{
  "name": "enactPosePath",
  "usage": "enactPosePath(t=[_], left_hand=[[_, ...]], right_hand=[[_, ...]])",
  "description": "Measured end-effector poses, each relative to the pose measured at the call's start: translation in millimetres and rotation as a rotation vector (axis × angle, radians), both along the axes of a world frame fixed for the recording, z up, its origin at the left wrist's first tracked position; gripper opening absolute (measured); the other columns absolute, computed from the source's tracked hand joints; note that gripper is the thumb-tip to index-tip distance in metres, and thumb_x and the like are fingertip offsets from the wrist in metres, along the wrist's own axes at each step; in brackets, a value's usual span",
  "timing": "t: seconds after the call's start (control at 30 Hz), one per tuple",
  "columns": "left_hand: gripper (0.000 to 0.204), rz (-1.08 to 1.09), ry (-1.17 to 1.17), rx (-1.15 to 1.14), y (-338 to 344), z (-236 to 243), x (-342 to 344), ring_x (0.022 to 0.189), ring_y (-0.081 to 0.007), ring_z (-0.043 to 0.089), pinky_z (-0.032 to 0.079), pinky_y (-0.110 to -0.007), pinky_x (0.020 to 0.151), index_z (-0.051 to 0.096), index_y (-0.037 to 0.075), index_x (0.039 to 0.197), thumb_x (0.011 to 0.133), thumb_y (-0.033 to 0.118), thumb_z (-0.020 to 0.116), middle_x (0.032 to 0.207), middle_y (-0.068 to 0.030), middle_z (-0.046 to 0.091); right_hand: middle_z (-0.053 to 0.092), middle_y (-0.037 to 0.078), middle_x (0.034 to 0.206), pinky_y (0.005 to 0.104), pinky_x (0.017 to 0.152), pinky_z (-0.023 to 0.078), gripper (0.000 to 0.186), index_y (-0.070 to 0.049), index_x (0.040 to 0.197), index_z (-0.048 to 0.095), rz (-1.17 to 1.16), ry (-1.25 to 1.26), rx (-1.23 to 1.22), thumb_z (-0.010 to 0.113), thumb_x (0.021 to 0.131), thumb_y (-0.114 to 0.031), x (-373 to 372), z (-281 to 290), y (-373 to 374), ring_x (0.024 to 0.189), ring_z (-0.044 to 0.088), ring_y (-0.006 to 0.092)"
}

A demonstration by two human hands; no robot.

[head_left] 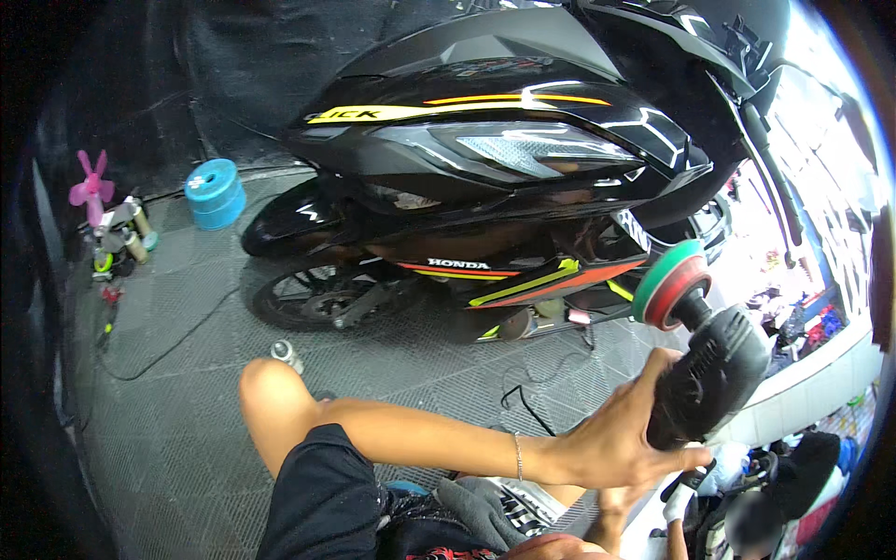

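In my left hand [607, 439], fingers and thumb wrap around a black handheld polisher [714, 373]. Its round head carries a red backing plate and a green pad [646, 291]. That pad is in front of the lower side panel of a glossy black scooter [551, 280] with yellow and orange stripes; whether they touch I cannot tell. Across the view from the left comes my bent left forearm, a thin bracelet at the wrist. My right hand [614, 509] is below the left one, near the polisher's lower end, its fingers mostly hidden.
Dark grid matting [187, 373] covers the floor. A blue round container [215, 201], a pink-bladed fan [91, 187] and several bottles stand at the left. A small bottle [285, 353] is near my elbow. A black cord [532, 406] lies below the scooter. Another person [751, 523] is at lower right.
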State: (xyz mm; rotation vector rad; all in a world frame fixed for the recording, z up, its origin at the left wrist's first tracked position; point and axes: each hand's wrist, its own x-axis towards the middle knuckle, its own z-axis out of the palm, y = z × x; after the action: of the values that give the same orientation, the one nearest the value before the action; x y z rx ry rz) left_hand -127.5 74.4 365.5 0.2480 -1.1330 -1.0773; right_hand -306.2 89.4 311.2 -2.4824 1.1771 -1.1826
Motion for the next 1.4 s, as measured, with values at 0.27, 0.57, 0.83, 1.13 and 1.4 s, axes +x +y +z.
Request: enactPosePath(t=[0.27, 0.57, 0.83, 1.13, 1.4], left_hand=[[0.048, -0.241, 0.195, -0.343, -35.6, 8.3, -19.3, 0.081, -0.0251, 0.067, 0.054, -0.04, 0.079, 0.067, -0.001, 0.096, 0.063, 0.028, 0.089, 0.093, -0.0154, 0.07], [0.053, -0.38, 0.31, -0.429, -62.7, 38.4, -9.7, 0.082, -0.022, 0.068, 0.055, -0.036, 0.082, 0.068, 0.002, 0.1, 0.063, 0.03, 0.093, 0.093, -0.0112, 0.071], [0.054, -0.332, 0.563, -0.552, -69.8, 54.4, -3.8, 0.081, -0.0202, 0.067, 0.055, -0.035, 0.081, 0.067, 0.003, 0.103, 0.064, 0.03, 0.093, 0.091, -0.0094, 0.071], [0.055, -0.411, 0.597, -0.531, -69.7, 56.7, -9.3, 0.08, -0.0215, 0.066, 0.055, -0.036, 0.08, 0.068, 0.003, 0.102, 0.065, 0.035, 0.093, 0.091, -0.0104, 0.07], [0.053, -0.259, 0.648, -0.512, -59.5, 50.0, -0.8, 0.079, -0.0213, 0.066, 0.055, -0.035, 0.079, 0.069, 0.003, 0.098, 0.067, 0.037, 0.093, 0.09, -0.0096, 0.071]], right_hand=[[0.059, 0.009, 0.108, 0.0348, 0.086, 0.051, 0.093, 0.001, 0.139, 0.035, -0.281, 0.212, -0.035, 0.08, 0.059, -0.01, -61.2, 126.7, 35.4, 0.095, 0.061, 0.0219], [0.055, 0.01, 0.121, 0.0378, 0.096, 0.047, 0.085, 0.0, 0.134, 0.04, -0.586, 0.343, -0.098, 0.082, 0.065, -0.027, -5.8, 166.6, 55.2, 0.11, 0.057, 0.0226], [0.056, 0.014, 0.12, 0.0379, 0.093, 0.049, 0.084, 0.003, 0.129, 0.042, -0.59, 0.327, -0.22, 0.081, 0.057, -0.017, 25.9, 186.5, 53.7, 0.106, 0.06, 0.0244], [0.055, 0.014, 0.121, 0.0389, 0.097, 0.046, 0.087, 0.003, 0.132, 0.042, -0.593, 0.362, -0.154, 0.082, 0.057, -0.018, 24.0, 201.0, 56.4, 0.11, 0.058, 0.025], [0.053, 0.016, 0.125, 0.0424, 0.099, 0.043, 0.097, 0.005, 0.136, 0.039, -0.534, 0.54, -0.194, 0.085, 0.057, -0.026, 10.6, 207.4, 72.5, 0.113, 0.056, 0.028]])
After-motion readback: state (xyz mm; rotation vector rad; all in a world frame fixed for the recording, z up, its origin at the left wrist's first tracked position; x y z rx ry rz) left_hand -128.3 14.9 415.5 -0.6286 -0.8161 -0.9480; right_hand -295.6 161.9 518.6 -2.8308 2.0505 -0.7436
